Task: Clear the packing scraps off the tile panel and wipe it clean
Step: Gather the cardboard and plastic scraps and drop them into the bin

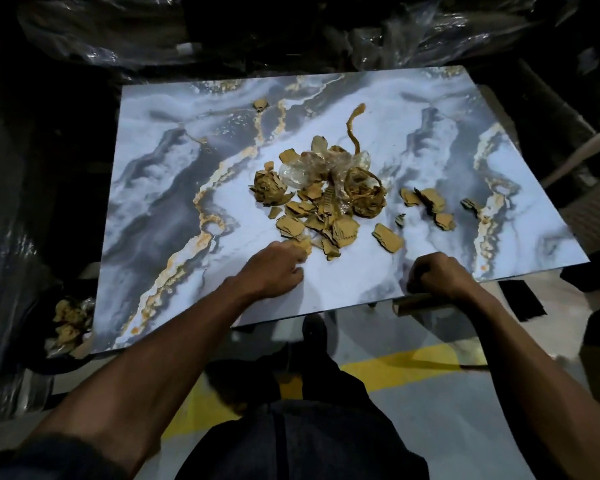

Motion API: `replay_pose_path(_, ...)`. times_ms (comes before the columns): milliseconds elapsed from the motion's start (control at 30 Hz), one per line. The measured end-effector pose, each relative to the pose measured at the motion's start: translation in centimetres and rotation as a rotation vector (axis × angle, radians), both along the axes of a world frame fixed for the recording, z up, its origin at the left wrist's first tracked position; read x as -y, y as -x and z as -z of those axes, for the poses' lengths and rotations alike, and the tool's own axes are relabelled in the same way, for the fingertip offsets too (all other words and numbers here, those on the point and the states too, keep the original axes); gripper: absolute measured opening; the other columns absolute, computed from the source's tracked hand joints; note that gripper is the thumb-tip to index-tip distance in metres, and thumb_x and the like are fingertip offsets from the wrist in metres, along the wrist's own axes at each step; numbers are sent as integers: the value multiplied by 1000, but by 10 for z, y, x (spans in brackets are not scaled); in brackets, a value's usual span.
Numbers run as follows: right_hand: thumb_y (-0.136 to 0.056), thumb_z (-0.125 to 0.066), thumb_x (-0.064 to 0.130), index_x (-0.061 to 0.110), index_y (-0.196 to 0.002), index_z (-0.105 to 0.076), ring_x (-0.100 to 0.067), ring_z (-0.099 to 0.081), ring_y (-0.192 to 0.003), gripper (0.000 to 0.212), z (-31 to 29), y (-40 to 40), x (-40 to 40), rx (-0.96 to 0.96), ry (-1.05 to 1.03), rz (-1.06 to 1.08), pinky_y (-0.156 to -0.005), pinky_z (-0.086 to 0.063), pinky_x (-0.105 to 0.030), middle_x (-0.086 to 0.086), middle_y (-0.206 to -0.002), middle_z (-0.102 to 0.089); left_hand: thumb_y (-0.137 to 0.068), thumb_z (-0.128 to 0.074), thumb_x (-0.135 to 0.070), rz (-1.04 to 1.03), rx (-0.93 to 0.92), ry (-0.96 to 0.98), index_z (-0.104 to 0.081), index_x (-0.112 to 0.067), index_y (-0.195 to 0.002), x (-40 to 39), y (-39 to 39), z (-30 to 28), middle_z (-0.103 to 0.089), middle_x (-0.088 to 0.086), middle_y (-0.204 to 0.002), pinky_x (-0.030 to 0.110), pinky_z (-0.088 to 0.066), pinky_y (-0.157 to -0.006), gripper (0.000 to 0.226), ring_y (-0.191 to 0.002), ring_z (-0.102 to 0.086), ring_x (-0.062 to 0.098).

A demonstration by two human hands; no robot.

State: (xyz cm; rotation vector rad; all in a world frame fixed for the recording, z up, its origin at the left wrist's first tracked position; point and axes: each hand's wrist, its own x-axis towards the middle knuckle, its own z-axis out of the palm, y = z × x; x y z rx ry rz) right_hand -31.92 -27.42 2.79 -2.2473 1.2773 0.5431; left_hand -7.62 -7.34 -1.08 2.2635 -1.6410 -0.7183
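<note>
Head view looks down on a big shiny tile panel (174,209) with grey, white and gold swirls. A pile of scraps (326,199) sits near the middle of it: torn bits of brown cardboard, some crinkly clear plastic, and a long thin brown strip poking out toward 12 o'clock. A few loose bits (426,206) lie apart at 3 o'clock from the pile, and one small bit (260,105) lies far off at 11 o'clock.

The left hand (274,268) is at 6 o'clock from the pile. Its fingers are bent and pinch one cardboard bit at the pile's near edge. The right hand (437,275) is at the panel's near edge with fingers curled tight. I cannot tell if it grips the edge or the brown tube (420,304) just below.

The scraps look very light, dry and crumbly. They would likely slide easily on the smooth panel. Scooping the pile from its sides may work better than picking bits one by one. The plastic looks soft and squashy.

A dark bin (66,327) at 8 o'clock off the panel holds more scraps.
</note>
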Motion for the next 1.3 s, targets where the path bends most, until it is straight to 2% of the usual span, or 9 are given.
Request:
replay_pose_path(133, -77, -64, -1, 18, -63, -65, -7, -58, -59, 23, 11, -7, 3, 134, -49, 34, -44, -39, -9, -9, -77, -70, -88, -50, -27, -46, 76, 59, -55, -14, -126, 25, -5, 2, -55, 13, -120, 38, -42, -92, 41, -113, -49, 33)
replay_pose_path(267, -82, -54, -5, 21, -68, -65, -26, -68, -77, 32, 14, -31, 7, 665, -74, 391, -69, -56, -37, -10, -80, -72, -83, -48, -26, -116, 94, 229, -61, -15, -105, 16, 0, -3, -58, 10, -104, 40, -49, -77, 28, -99, -55, 31)
replay_pose_path(367, -86, -57, 6, 16, -96, -68, -23, -62, -93, 18, 19, -26, 46, 843, 144, 658, -79, -51, -34, -6, -97, -66, -80, -53, -23, -249, 93, 340, -59, -13, -93, 2, -4, 5, -58, 10, -97, 39, -48, -74, 18, -91, -56, 31)
replay_pose_path(467, -80, -54, 32, 5, -133, -54, -33, -50, -124, 59, 22, -4, 98, 740, 276, 804, -106, -41, -44, -19, -134, -55, -84, -55, -26, -686, -58, 383, -56, -7, -113, -6, -15, 15, -53, 15, -118, 37, -43, -87, 35, -104, -53, 31)
replay_pose_path(600, -83, -35, 58, 4, -145, -42, -38, -38, -139, 83, 31, -12, 127, 574, 210, 676, -117, -29, -45, -24, -150, -42, -87, -41, -48, -925, -308, 429, -31, -12, -146, 13, -31, 18, -32, 13, -152, 41, -28, -113, 70, -138, -33, 27)
replay_pose_path(733, -92, -26, 64, 8, -148, -39, -31, -36, -142, 80, 34, -71, 99, 722, 136, 434, -119, -24, -41, -19, -153, -40, -76, -29, -80, -985, -478, 533, -20, -19, -151, 59, -41, 13, -23, 5, -159, 43, -17, -119, 98, -145, -24, 20)
replay_pose_path(1067, -77, -29, 80, 35, -157, -14, -24, -12, -153, 93, 46, -169, 37, 754, 4, 218, -123, -13, -45, -11, -165, -16, -76, -24, -73, -867, -490, 457, -34, -24, -147, 127, -39, 7, -36, 3, -154, 49, -16, -118, 86, -142, -31, 20)
replay_pose_path(1167, -77, -29, 78, 29, -156, -22, -24, -16, -152, 94, 48, -187, 30, 767, -5, 178, -122, -14, -43, -12, -163, -23, -74, -20, -74, -841, -492, 416, -34, -26, -147, 138, -30, 1, -36, 2, -154, 44, -6, -120, 88, -143, -30, 18)
replay_pose_path(1300, -81, -26, 68, 20, -146, -46, -27, -39, -141, 83, 51, -208, 20, 778, -18, 180, -116, -27, -47, -13, -150, -47, -76, -32, -81, -931, -665, 497, -52, -16, -134, 149, -24, 4, -53, 9, -140, 48, -31, -113, 89, -131, -46, 24)
